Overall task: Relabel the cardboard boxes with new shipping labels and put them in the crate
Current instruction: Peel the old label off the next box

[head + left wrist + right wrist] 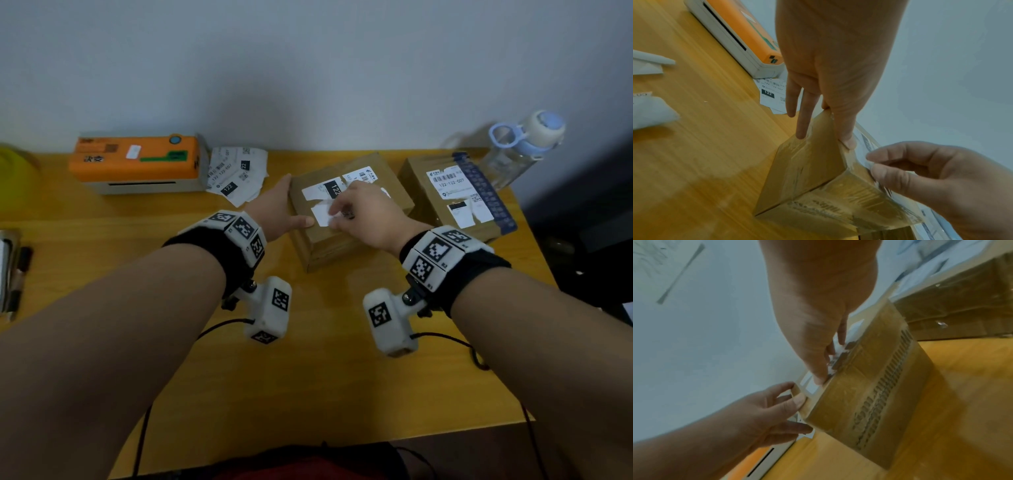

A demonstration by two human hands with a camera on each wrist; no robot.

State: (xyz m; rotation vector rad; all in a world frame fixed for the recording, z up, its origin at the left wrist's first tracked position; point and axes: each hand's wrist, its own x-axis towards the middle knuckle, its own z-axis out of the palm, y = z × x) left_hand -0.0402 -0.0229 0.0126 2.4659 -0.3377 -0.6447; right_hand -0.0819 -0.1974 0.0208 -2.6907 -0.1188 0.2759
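A taped cardboard box [346,236] stands mid-table with a torn white shipping label [320,192] on its top. My left hand [279,205] lies along the box's left side with straight fingers [803,116], and its thumb [846,129] presses on the top edge. My right hand [359,209] hovers over the top and pinches a loose strip of the old label [322,217] between thumb and fingertips [819,378]. A second box [442,202] with its own label sits to the right. No crate is in view.
An orange-topped label printer [137,164] sits at the back left, with a stack of printed labels [236,176] beside it. A clear water bottle [520,150] stands at the back right corner. Pens [20,270] lie at the left edge. The wall runs behind the table.
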